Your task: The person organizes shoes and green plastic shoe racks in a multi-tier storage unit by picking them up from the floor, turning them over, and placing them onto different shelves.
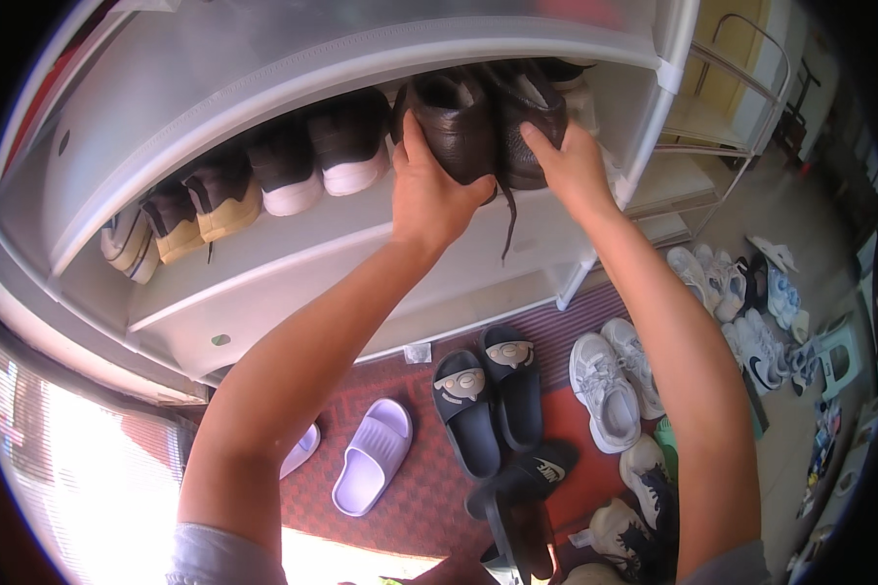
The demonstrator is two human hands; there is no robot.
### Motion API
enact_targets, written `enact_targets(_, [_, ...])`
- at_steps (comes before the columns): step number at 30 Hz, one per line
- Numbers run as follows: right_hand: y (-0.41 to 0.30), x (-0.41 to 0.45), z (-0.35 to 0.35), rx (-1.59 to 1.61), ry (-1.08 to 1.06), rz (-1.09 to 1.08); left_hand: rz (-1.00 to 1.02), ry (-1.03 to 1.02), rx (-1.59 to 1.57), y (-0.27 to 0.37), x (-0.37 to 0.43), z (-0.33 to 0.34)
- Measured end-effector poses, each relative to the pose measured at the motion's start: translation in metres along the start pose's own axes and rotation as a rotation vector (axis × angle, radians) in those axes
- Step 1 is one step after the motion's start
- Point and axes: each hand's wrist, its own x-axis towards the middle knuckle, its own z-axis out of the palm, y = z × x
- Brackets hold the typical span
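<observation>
My left hand (432,190) grips the heel of a dark brown leather shoe (457,135), with the thumb under its back edge. Against the right side of its mate, another dark leather shoe (523,139), rests my right hand (574,172), thumb on the heel. Both shoes stand side by side, heels outward, at the front of a shelf (351,245) in a white shoe rack. A dark lace hangs down between them. To their left on the shelf are black shoes with white soles (347,146) and dark shoes with tan soles (223,201). The toes of the leather shoes are hidden inside.
Below the rack, a red patterned mat (424,453) holds lilac slides (373,457), black slides (512,387) and white sneakers (606,387). A translucent cover (336,36) hangs above the shelf opening. At right stand a metal-framed rack (710,131), more sneakers and a pale plastic stool (838,358).
</observation>
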Motion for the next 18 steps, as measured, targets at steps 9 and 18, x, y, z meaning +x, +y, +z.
enact_targets(9, [0.003,0.029,-0.010,0.253,-0.216,0.196,0.220,0.131,0.231,-0.004,-0.015,0.011])
enact_targets(18, [0.016,0.017,0.034,0.131,0.232,0.038,0.288,-0.086,0.143,-0.030,0.018,-0.016])
